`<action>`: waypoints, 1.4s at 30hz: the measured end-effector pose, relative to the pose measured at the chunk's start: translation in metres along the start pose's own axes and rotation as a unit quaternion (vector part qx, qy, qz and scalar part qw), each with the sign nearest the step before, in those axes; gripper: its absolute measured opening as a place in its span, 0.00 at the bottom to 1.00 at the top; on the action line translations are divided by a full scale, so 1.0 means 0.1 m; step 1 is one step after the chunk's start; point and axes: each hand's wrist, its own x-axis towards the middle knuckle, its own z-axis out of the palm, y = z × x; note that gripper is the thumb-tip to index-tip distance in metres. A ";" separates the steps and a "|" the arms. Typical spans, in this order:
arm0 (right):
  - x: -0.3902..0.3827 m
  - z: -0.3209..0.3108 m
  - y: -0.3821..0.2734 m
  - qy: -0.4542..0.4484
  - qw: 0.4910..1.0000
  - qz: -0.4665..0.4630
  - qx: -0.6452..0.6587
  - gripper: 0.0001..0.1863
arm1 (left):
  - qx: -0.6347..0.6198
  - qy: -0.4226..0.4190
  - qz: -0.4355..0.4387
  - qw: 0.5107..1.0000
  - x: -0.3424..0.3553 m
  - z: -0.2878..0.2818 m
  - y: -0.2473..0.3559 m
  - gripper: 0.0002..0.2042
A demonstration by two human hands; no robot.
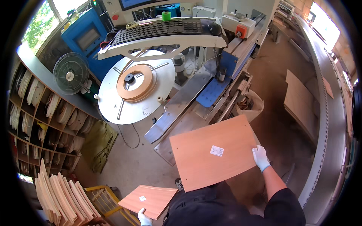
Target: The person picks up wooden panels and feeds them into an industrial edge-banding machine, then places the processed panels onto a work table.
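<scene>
A large wood-grain panel (200,158) with a white label is tilted up in front of my body. My right hand (260,157), in a white glove, grips its right edge. Lower left is a smaller wood-grain panel (154,197), also labelled. My left hand (144,217), gloved too, is closed on that panel's near edge, though the fingers underneath are hidden. Ahead of the large panel stands a machine with a metal infeed table (166,126) and a blue plate (208,95).
A round disc (107,103) carries a coil of edge banding (128,94). Stacked panels (62,196) stand lower left by a yellow rack (100,189). Shelves of rolls (41,128) and a fan (71,77) line the left. A long conveyor (328,150) runs along the right.
</scene>
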 end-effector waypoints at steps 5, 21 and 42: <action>0.55 0.07 -0.34 -0.104 0.994 -0.021 0.035 0.14 | -0.016 0.075 -0.078 0.994 -0.18 -0.19 -0.29 0.28; 1.74 0.52 -0.74 -0.275 0.906 0.054 0.318 0.25 | -0.129 0.042 0.022 0.990 -0.68 0.39 -0.90 0.28; 0.60 0.96 -1.25 -0.249 0.498 0.339 0.758 0.28 | -0.070 0.038 0.042 0.996 -0.37 1.18 -0.73 0.27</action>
